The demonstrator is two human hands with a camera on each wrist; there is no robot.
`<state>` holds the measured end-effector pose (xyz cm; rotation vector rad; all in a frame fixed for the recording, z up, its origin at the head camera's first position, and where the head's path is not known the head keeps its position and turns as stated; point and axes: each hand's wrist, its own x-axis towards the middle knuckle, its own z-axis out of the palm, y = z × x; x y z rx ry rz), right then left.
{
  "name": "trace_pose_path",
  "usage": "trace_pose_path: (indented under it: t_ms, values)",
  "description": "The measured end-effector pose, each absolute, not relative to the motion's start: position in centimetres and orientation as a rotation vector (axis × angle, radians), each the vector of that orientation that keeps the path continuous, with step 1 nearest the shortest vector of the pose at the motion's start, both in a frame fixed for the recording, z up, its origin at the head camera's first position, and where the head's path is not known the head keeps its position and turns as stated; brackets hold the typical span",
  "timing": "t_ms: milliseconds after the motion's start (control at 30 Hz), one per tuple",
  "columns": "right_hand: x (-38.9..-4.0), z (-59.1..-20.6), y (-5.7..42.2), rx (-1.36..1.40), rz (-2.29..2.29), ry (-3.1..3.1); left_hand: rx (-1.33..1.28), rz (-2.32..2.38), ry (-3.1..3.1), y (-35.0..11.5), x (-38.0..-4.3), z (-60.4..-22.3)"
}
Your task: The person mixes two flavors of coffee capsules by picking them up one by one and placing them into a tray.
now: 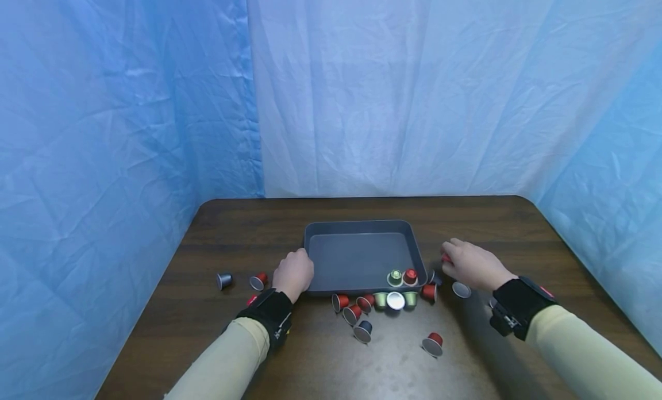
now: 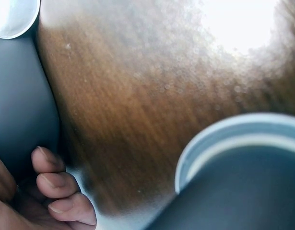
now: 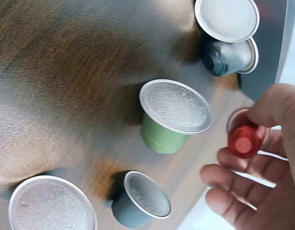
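My left hand (image 1: 293,272) grips the left edge of a dark grey baking tray (image 1: 346,259), its fingers curled at the tray's wall in the left wrist view. To the tray's right, my right hand (image 1: 473,265) pinches a red coffee capsule (image 3: 245,140) between thumb and fingers, just above the table. Inside the tray's front right corner stand a green capsule (image 1: 395,277) and a red capsule (image 1: 410,275), lids down. Below the right hand, the right wrist view shows a green capsule (image 3: 164,136) and a dark capsule (image 3: 133,211) on the table.
Several red, green and dark capsules lie along the tray's front edge, among them a lid-up capsule (image 1: 395,300). A dark blue capsule (image 1: 224,281) and a red capsule (image 1: 258,281) lie left of the left hand. Another red capsule (image 1: 433,343) lies nearer the front. Blue curtains (image 1: 383,101) surround the table.
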<state>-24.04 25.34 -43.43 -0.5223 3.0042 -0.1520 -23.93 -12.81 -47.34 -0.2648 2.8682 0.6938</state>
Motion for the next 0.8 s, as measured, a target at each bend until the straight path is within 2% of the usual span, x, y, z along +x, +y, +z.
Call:
trace_pose_path:
  t_ms: [433, 800]
  values:
    - [-24.3, -42.4, 25.5, -0.545, -0.340, 2.988, -0.269, 0.696, 2.863, -12.8, -23.9, -47.4]
    - [-24.3, -41.8, 25.0, -0.613, -0.274, 3.052, -0.285, 0.691, 2.865, -12.8, -24.2, -47.5]
